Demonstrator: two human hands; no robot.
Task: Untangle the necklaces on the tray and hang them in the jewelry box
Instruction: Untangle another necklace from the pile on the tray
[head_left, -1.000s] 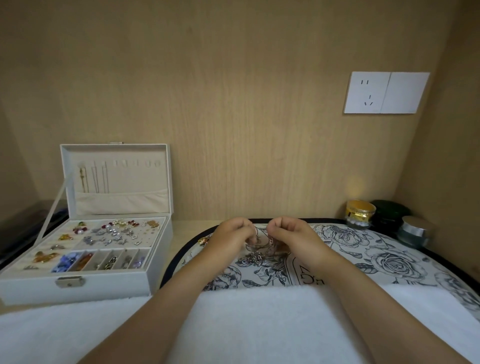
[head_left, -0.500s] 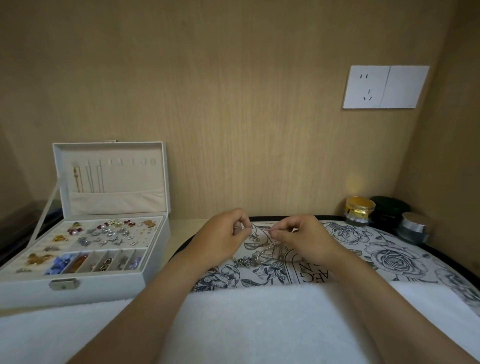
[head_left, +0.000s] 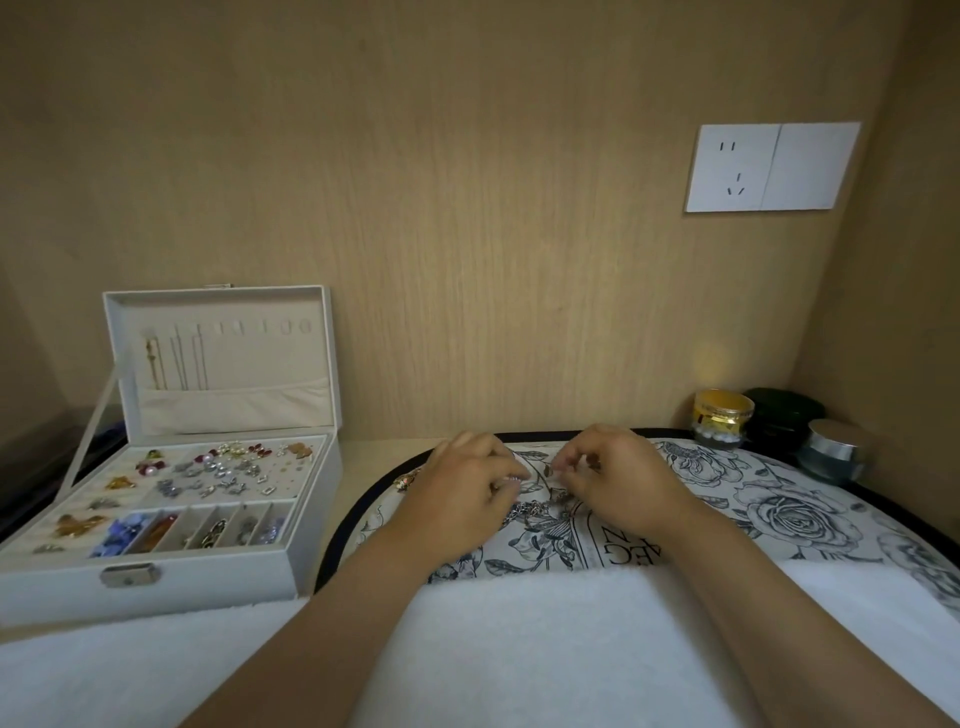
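- Two bare hands work over the middle of the tray (head_left: 810, 512), a black-rimmed oval with a rose print that lies at the centre of the counter (head_left: 363, 448).
- Necklaces (head_left: 540, 512) lie in a small silvery tangle on the tray, between the two hands and just nearer than the fingertips.
- On the left hand (head_left: 462, 493) the fingers (head_left: 506, 480) are curled, tips down at the left side of the tangle. Whether they hold a strand I cannot tell.
- On the right hand (head_left: 623, 480) the fingers (head_left: 574, 465) are curled too, and thumb and forefinger pinch a small bit of the necklaces just above the tangle. The fine chain itself is too thin to trace.
- One small gold piece (head_left: 405, 480) lies on the tray near its left rim, just beside the left hand.
- At the counter's left edge the white jewelry box (head_left: 208, 574) stands open, apart from the tray, with its lid (head_left: 260, 415) upright. Several hung chains (head_left: 176, 364) fill the lid's left hooks, and small ornaments fill the compartments below.
- Along the near edge a white towel (head_left: 519, 649) covers the near part of the tray, and both forearms lie across it.
- Three jars (head_left: 724, 418) cluster in the far right corner.
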